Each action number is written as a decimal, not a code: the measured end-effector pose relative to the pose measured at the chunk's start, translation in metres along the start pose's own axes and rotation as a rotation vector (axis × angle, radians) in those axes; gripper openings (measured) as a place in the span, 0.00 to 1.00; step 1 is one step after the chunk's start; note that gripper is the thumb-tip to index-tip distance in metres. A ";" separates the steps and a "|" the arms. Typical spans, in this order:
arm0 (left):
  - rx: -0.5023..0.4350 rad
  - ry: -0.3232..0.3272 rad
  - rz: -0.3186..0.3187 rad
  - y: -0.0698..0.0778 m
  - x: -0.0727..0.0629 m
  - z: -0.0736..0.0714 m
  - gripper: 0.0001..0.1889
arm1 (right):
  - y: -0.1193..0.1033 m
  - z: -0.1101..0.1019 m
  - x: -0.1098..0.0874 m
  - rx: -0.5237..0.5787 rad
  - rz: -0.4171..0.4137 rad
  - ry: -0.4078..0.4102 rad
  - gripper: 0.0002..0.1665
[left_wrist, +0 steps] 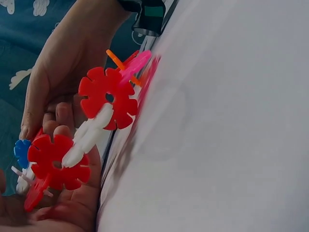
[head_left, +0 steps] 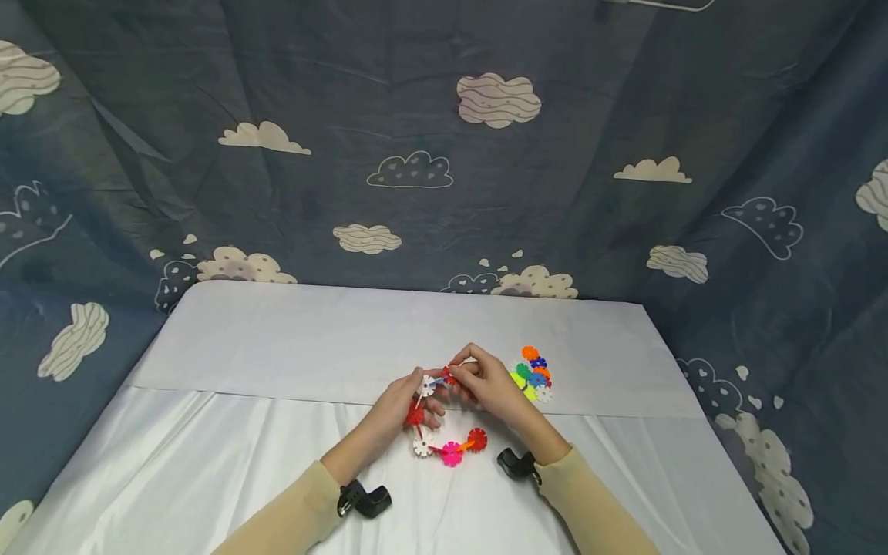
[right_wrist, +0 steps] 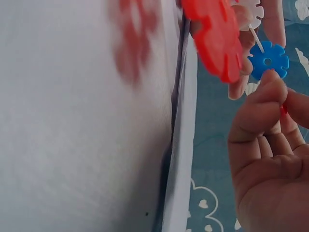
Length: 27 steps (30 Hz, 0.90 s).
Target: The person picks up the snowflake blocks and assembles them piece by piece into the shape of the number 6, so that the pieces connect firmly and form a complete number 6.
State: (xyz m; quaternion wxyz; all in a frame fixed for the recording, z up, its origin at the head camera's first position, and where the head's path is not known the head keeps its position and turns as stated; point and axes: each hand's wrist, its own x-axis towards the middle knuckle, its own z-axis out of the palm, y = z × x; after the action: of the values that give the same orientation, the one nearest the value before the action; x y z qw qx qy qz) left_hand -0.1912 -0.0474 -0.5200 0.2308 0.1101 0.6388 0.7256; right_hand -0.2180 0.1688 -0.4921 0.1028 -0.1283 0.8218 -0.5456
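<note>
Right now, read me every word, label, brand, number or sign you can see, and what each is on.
There are none I can read.
The linked flower discs and loose discs show no legible lettering.
The backdrop cloth bears printed clouds, no visible words.
Any marking on the black wrist devices is too small to read.

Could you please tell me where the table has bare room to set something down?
The white tabletop is bare from the left hand to the left edge, from the disc cluster to the right edge, and along the curtain. The middle is crowded: the left hand holds the disc chain, and the right hand pinches a red disc near the cluster.
</note>
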 end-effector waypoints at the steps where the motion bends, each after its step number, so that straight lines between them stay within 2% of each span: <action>1: -0.001 0.004 -0.009 0.001 0.000 0.000 0.31 | 0.001 0.000 0.000 0.006 0.004 -0.004 0.10; 5: -0.012 0.049 -0.027 0.006 0.003 -0.001 0.28 | 0.000 0.001 0.000 -0.006 -0.004 -0.024 0.11; 12: 0.050 0.108 -0.032 0.009 0.005 0.004 0.23 | -0.006 0.005 -0.001 -0.012 -0.010 -0.069 0.16; 15: 0.010 0.152 -0.046 0.007 0.006 0.007 0.19 | -0.007 0.001 -0.001 -0.001 0.013 -0.072 0.20; 18: -0.057 0.193 -0.054 0.003 0.007 0.009 0.16 | -0.005 -0.015 0.000 -0.071 0.034 -0.107 0.22; 21: -0.117 0.215 -0.055 0.001 0.006 0.010 0.15 | 0.000 -0.040 -0.003 -0.225 0.093 -0.204 0.20; 23: -0.152 0.223 -0.052 0.000 0.006 0.010 0.15 | 0.002 -0.055 -0.007 -0.308 0.146 -0.317 0.19; 25: -0.175 0.236 -0.045 0.000 0.006 0.010 0.15 | 0.004 -0.065 -0.011 -0.352 0.205 -0.429 0.17; 27: -0.196 0.254 -0.036 0.000 0.005 0.010 0.15 | 0.005 -0.068 -0.013 -0.350 0.222 -0.516 0.16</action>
State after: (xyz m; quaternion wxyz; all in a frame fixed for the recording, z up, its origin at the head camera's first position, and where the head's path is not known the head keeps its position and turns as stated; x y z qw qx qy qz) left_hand -0.1914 -0.0362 -0.5188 0.1707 -0.0173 0.5910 0.7882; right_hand -0.2276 0.2339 -0.4703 0.3428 -0.1876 0.8589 -0.3310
